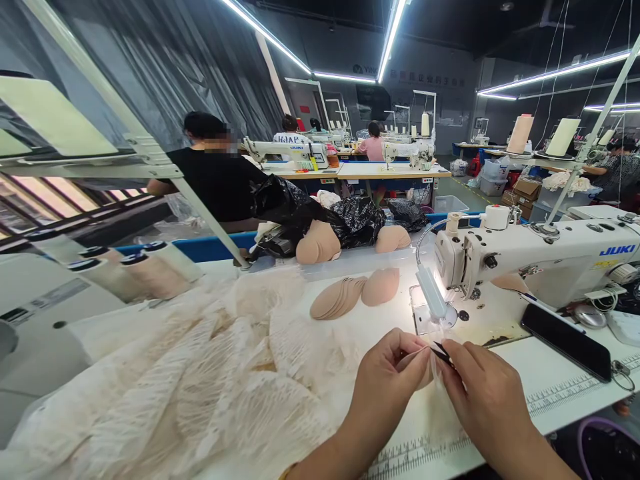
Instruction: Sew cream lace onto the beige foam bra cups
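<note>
Left hand [385, 380]: fingers pinched tight on a thin beige pad [411, 361], curved edge up, just in front of the machine [540, 257]. Right hand [487, 393]: fingers closed on slim, dark, pointed snips [442, 353] at the pad's edge. Sheer, limp mesh [443, 407] hung between our hands. To our left we had crumpled cream lace [215, 380], ribbed and translucent; beyond it, smooth oval cups [337, 298], fanned. Flat, glossy black phone [565, 341] lay right.
</note>
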`<state>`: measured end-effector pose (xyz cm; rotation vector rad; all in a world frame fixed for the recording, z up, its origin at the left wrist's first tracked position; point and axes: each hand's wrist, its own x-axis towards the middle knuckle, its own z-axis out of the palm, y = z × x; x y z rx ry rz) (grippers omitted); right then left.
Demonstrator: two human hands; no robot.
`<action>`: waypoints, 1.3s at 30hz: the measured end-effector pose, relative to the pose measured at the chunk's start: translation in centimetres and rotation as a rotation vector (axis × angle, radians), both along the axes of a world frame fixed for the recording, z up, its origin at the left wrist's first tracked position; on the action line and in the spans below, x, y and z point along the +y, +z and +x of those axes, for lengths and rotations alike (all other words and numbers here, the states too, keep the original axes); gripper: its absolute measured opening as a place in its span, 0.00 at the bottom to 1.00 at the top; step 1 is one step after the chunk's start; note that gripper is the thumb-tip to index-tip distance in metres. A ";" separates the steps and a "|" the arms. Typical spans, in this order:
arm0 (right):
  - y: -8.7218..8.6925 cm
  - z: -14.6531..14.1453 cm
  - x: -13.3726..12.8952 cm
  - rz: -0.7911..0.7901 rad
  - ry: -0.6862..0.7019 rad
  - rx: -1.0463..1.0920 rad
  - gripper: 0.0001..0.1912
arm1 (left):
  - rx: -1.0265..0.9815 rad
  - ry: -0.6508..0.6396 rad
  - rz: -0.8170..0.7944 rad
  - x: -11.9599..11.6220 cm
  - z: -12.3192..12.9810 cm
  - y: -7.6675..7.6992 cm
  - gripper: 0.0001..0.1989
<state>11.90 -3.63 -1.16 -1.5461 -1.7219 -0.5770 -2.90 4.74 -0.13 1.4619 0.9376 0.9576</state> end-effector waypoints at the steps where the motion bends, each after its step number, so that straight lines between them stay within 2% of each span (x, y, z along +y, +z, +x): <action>1: 0.0 0.0 0.0 0.001 0.001 0.001 0.09 | -0.002 0.000 -0.002 0.0 0.0 0.1 0.14; 9: 0.0 0.1 0.0 -0.002 0.006 -0.014 0.09 | 0.013 -0.023 -0.018 -0.3 -0.2 1.2 0.12; 15: 0.0 0.1 0.1 0.037 -0.018 -0.022 0.09 | -0.033 -0.006 -0.006 -0.3 0.0 0.8 0.12; 21: 0.6 -0.1 0.1 0.081 -0.039 -0.108 0.09 | -0.018 -0.043 0.032 -0.6 0.0 0.9 0.09; 28: 1.0 -0.2 -0.1 0.058 -0.072 -0.212 0.12 | -0.021 -0.037 0.285 -0.8 0.0 0.1 0.08; 31: 1.0 -0.2 -0.1 0.027 -0.065 -0.225 0.12 | -0.019 -0.038 0.334 -0.8 -0.1 -0.4 0.08; 36: 0.7 0.1 -0.1 -0.022 -0.034 -0.211 0.12 | -0.046 -0.052 0.317 -0.8 0.0 -1.5 0.08; 39: 0.5 0.4 -0.2 -0.045 -0.005 -0.103 0.11 | -0.040 -0.049 0.244 -0.7 0.1 -1.6 0.08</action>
